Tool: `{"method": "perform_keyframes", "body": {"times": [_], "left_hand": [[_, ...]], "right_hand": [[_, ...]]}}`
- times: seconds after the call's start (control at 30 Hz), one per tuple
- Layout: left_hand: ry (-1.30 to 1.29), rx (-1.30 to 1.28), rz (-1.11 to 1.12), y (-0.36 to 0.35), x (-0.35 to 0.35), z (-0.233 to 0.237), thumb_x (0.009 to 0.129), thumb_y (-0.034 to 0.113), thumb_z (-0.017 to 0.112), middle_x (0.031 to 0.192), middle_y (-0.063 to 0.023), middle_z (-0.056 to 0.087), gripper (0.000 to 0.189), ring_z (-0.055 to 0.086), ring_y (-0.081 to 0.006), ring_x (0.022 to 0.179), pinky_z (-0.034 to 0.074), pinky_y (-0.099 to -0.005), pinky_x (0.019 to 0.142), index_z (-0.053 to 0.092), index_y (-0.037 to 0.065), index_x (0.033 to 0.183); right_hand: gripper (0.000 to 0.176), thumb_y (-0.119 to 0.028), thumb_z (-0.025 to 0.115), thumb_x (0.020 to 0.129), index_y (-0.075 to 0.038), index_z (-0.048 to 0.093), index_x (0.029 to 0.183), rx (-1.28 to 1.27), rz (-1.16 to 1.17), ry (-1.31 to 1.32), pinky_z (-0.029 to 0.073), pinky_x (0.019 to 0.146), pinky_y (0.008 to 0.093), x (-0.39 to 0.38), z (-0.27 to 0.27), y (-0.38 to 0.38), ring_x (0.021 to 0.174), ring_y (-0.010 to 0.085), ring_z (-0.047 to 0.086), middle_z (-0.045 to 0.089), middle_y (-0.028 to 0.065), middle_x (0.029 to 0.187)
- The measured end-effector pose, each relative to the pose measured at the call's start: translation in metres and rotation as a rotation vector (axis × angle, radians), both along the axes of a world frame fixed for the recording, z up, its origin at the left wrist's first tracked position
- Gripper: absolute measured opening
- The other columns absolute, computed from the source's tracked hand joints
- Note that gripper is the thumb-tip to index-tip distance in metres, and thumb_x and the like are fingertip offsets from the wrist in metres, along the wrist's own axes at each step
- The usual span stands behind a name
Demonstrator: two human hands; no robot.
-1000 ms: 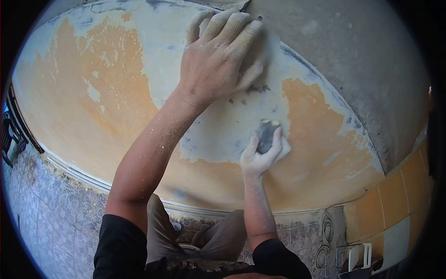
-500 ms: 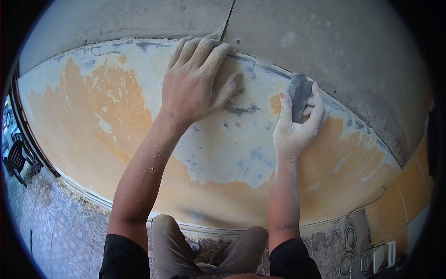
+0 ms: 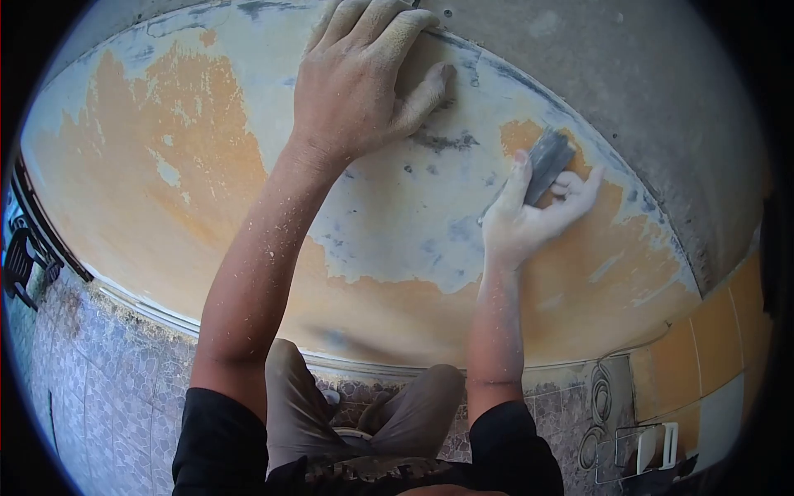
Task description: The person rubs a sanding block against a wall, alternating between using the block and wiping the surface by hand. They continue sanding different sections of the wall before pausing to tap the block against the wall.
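Note:
My left hand (image 3: 351, 87), dusted white, rests against the upper part of a wall (image 3: 397, 240) with patchy orange and whitish paint. Its fingers are spread and reach up to the edge where grey concrete begins; the thumb points out to the right. In my right hand (image 3: 529, 219), coated with pale dust, is a flat grey strip that looks like folded sandpaper (image 3: 547, 161). The thumb lies on its left side and the fingers curl behind on the right, the little finger side lifted. The strip lies over the wall beside an orange patch.
Grey concrete (image 3: 579, 66) meets the wall along its top edge. Below are a patterned tile floor (image 3: 124, 397) and my bent knees (image 3: 422, 405). A black chair (image 3: 21, 260) stands far left. At lower right are a coiled hose (image 3: 601, 395) and a white-handled item (image 3: 668, 446).
The view has tipped lower, so the wall and floor sit higher. My right hand has moved down from the wall's top edge, and the grey strip is tilted more to the right.

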State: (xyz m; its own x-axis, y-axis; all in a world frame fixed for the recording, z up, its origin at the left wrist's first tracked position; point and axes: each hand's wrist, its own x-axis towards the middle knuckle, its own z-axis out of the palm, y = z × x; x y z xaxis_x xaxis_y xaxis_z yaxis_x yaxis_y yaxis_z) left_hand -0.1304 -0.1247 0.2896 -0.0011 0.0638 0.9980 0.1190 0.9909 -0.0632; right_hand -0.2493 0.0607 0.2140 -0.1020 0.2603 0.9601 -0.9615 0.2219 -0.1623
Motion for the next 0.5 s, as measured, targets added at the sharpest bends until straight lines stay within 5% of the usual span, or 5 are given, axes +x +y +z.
{"method": "perform_keyframes", "body": {"times": [0.13, 0.3, 0.4, 0.5], "left_hand": [[0.083, -0.058, -0.01, -0.013, -0.016, -0.005, 0.086, 0.023, 0.073, 0.122, -0.018, 0.064, 0.041, 0.057, -0.038, 0.121, 0.045, -0.049, 0.107, 0.065, 0.001, 0.12], [0.167, -0.114, 0.01, -0.018, -0.021, -0.006, 0.086, 0.024, 0.073, 0.121, -0.018, 0.065, 0.042, 0.057, -0.038, 0.12, 0.046, -0.0496, 0.106, 0.065, 0.001, 0.12], [0.089, -0.058, -0.009, -0.017, -0.019, -0.004, 0.085, 0.024, 0.073, 0.121, -0.018, 0.065, 0.042, 0.057, -0.0378, 0.12, 0.046, -0.0497, 0.106, 0.065, 0.001, 0.119], [0.09, -0.053, -0.006, -0.016, -0.02, -0.006, 0.084, 0.024, 0.073, 0.119, -0.0177, 0.065, 0.042, 0.057, -0.0373, 0.119, 0.046, -0.0495, 0.105, 0.066, 0.001, 0.118]], "right_hand": [[0.073, -0.019, 0.081, 0.096, 0.008, 0.043, 0.152, 0.135, -0.122, -0.042, 0.051, 0.088, 0.034, 0.002, -0.013, 0.004, 0.103, 0.0181, 0.05, 0.044, 0.0125, 0.121], [0.067, -0.013, 0.068, 0.102, 0.01, 0.032, 0.154, 0.266, -0.284, -0.082, 0.054, 0.09, 0.0392, -0.001, -0.238, 0.026, 0.116, 0.0298, 0.049, 0.038, 0.0199, 0.133], [0.066, -0.014, 0.069, 0.102, 0.01, 0.034, 0.152, 0.352, -0.199, -0.039, 0.054, 0.09, 0.0391, -0.002, -0.211, 0.036, 0.114, 0.0292, 0.051, 0.038, 0.0202, 0.134], [0.065, -0.019, 0.073, 0.101, 0.009, 0.041, 0.151, 0.138, -0.119, -0.104, 0.053, 0.085, 0.0358, -0.009, -0.086, 0.034, 0.105, 0.0209, 0.053, 0.042, 0.0156, 0.127]]}}
